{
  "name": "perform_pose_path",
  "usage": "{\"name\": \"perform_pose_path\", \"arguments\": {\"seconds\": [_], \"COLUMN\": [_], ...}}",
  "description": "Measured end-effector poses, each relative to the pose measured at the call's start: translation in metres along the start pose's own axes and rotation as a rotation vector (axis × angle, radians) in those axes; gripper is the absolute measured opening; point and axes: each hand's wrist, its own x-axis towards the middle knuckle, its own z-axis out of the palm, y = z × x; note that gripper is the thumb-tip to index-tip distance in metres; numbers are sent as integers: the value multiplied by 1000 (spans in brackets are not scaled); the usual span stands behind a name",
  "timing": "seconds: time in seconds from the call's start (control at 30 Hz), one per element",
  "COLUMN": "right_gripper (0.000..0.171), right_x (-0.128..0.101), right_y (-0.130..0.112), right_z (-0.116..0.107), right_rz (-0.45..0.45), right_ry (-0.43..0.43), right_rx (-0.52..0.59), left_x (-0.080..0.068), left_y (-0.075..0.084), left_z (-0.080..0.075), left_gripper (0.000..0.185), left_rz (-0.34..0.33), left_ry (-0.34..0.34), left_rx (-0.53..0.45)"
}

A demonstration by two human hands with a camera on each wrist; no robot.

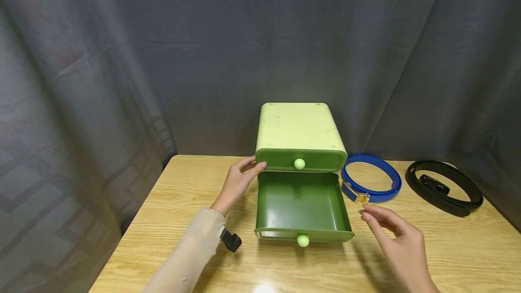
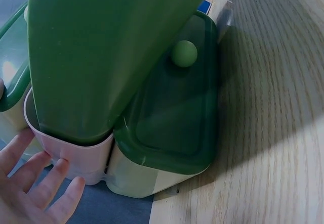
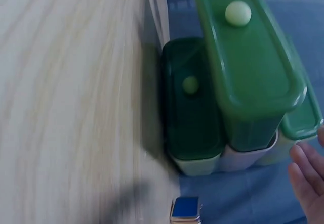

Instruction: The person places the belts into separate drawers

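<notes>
A green two-drawer box (image 1: 299, 128) stands on the wooden table (image 1: 183, 184). Its lower drawer (image 1: 301, 205) is pulled out and holds nothing; the upper drawer (image 1: 301, 161) is closed. My left hand (image 1: 252, 168) rests with straight fingers on the box's left front corner, and its fingers (image 2: 35, 181) touch the pale casing in the left wrist view. My right hand (image 1: 372, 218) hovers right of the pulled-out drawer with loosely extended fingers and holds nothing. It is close to the gold buckle (image 1: 360, 198) of a coiled blue belt (image 1: 372, 177). The hand's edge (image 3: 310, 178) shows in the right wrist view.
A coiled black belt (image 1: 443, 186) lies at the far right of the table. A dark grey curtain (image 1: 122, 58) hangs behind and to the left. The blue belt's end (image 3: 186, 209) shows near the drawers in the right wrist view.
</notes>
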Motion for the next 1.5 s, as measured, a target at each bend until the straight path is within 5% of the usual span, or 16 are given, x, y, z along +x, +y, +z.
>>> {"name": "perform_pose_path", "arguments": {"seconds": [0.6,0.67,1.5], "right_gripper": [25,24,28], "right_x": [32,36,72], "right_y": [45,50,93], "right_z": [9,9,21], "right_rz": [-83,-86,10], "right_ry": [-70,-84,-187], "right_rx": [-45,-57,-134], "left_x": [0,-5,1], "left_y": [-1,10,-1], "left_z": [-1,-2,0], "left_gripper": [52,50,52], "left_rz": [-3,-12,3], "left_ry": [-10,-16,-17], "left_rx": [-11,-2,-19]}}
